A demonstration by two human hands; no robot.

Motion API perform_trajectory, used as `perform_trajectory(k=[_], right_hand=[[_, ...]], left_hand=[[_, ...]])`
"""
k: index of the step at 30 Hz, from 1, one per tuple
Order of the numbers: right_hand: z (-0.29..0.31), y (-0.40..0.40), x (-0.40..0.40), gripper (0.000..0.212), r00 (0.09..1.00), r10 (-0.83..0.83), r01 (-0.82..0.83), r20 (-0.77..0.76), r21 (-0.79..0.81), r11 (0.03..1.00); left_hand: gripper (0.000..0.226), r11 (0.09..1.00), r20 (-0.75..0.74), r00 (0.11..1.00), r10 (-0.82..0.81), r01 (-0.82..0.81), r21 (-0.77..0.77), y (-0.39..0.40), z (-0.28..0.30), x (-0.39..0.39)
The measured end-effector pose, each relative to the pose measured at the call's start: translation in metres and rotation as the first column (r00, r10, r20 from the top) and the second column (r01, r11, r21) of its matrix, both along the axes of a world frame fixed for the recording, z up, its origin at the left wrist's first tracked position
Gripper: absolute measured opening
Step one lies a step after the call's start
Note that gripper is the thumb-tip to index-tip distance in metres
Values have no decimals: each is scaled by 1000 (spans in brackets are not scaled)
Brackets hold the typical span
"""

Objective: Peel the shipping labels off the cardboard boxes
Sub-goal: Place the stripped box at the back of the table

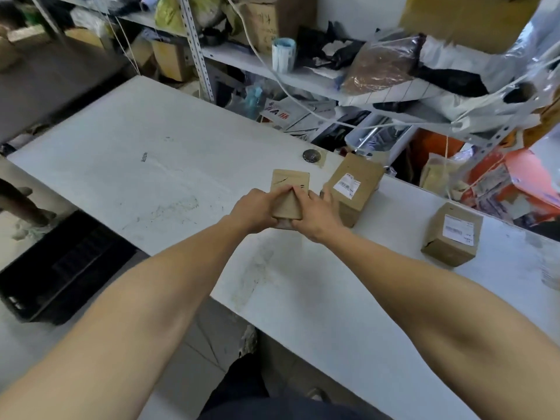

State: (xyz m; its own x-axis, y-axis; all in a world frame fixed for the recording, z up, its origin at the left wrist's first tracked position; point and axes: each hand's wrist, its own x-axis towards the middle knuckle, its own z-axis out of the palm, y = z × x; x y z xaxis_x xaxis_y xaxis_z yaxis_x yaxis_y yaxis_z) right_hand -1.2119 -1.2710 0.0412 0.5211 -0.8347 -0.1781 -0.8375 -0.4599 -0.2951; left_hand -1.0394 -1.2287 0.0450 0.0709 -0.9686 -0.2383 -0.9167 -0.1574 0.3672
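Note:
A small brown cardboard box (290,185) is held over the white table (151,165). My left hand (254,209) grips its left side and bottom. My right hand (315,213) grips its right side, with fingertips on the top face. No label shows on the faces I see. Just to the right lies a second cardboard box (360,174) with a white shipping label (347,184) on top. Farther right stands a third cardboard box (448,247) bearing a white shipping label (458,229).
A round metal disc (312,155) lies on the table behind the boxes. Cluttered metal shelves (303,77) with bags, paper and cartons run along the back. A black crate (69,265) sits on the floor to the left.

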Motion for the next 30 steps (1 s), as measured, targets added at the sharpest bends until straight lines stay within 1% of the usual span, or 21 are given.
perform_trajectory(k=[1, 2, 4, 10, 15, 19, 23, 27, 30], right_hand=[[0, -24, 21, 80, 998, -57, 58, -15, 21, 998], [3, -24, 18, 80, 998, -56, 56, -32, 16, 998], [-4, -65, 37, 79, 987, -151, 152, -49, 18, 988], [-7, -66, 29, 88, 986, -113, 114, -119, -7, 994], [-22, -104, 49, 90, 965, -227, 232, -131, 23, 972], [-34, -120, 57, 90, 953, -244, 253, -178, 33, 967], [-40, -131, 62, 95, 950, -235, 253, -205, 64, 965], [-43, -134, 63, 89, 948, -262, 281, -180, 90, 956], [-45, -137, 67, 87, 945, -273, 294, -178, 102, 951]], left_hand=[[86, 1000, -9, 1000, -26, 26, 15, -33, -1, 22], [86, 998, -3, 999, -54, 54, 21, -32, 3, 18], [86, 991, -29, 992, -123, 124, 48, -87, -6, 37], [88, 984, -19, 984, -177, 177, 20, -90, -18, 35], [84, 945, -48, 945, -325, 326, 20, -149, -40, 50], [86, 916, -37, 917, -397, 398, 52, -172, -54, 59], [88, 904, -17, 908, -418, 418, 91, -182, -61, 65], [88, 901, -20, 906, -423, 422, 103, -185, -62, 65], [90, 901, 26, 908, -419, 412, 138, -184, -61, 65]])
